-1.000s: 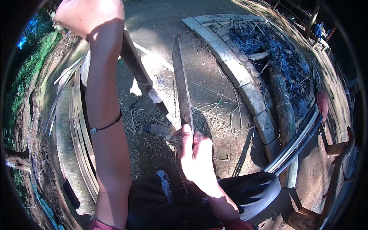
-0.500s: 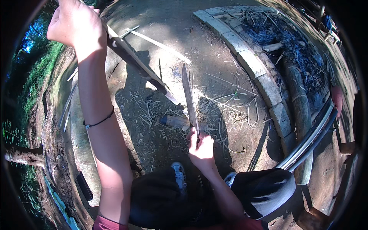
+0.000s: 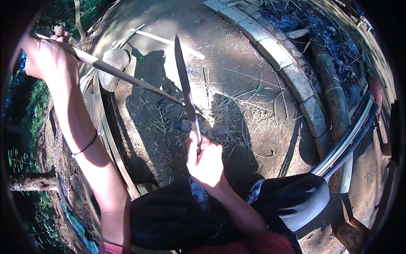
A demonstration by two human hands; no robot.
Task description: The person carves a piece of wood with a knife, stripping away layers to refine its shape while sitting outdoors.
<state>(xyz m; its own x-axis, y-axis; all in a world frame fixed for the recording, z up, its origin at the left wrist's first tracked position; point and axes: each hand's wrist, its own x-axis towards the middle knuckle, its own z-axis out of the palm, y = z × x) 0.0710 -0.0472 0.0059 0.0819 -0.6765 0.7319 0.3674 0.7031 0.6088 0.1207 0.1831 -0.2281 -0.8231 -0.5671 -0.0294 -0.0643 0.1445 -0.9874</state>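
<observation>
My right hand (image 3: 206, 160) grips the handle of a long knife (image 3: 185, 87), its blade pointing up and away from me. My left hand (image 3: 45, 57), stretched out far to the upper left, holds the end of a long thin bamboo strip (image 3: 127, 78). The strip runs down to the right and meets the blade about halfway along it. A dark band circles my left wrist. My knees in dark trousers fill the lower middle.
Bare dirt ground with dry shavings (image 3: 237, 114) lies ahead. A grey stone (image 3: 113, 67) and more bamboo strips (image 3: 103, 131) lie on the left. A curved stone kerb (image 3: 292, 72) borders an ash pit with logs on the right. Long slats (image 3: 351, 139) lie at right.
My left hand has pulled the strip lower and further left, drawing it along the blade. The knife in my right hand has stayed roughly upright.
</observation>
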